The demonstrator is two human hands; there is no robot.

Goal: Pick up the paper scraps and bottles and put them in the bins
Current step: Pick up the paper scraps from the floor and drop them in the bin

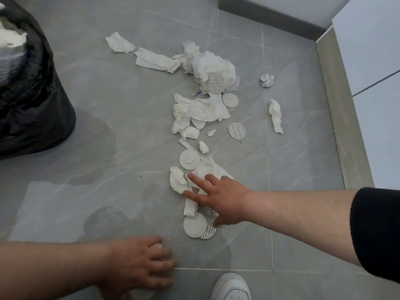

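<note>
My right hand [225, 204] spread, fingers on paper scraps [203, 172]; left hand [140, 265] curled over scrap, grasp unclear. Tissue light, soft: bunch, pinch crumpled middle. Bin [32, 100] at ten o'clock.

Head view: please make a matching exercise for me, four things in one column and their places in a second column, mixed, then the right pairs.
Things:
1. black bin bag
2. white shoe
3. small paper ball
4. right hand

Places:
A. at the bottom edge, on the floor
B. on the scraps nearest the person, fingers spread
C. at the left edge, with white paper inside
D. alone on the tile, right of the big crumpled heap

Pairs: 1-C, 2-A, 3-D, 4-B
</note>
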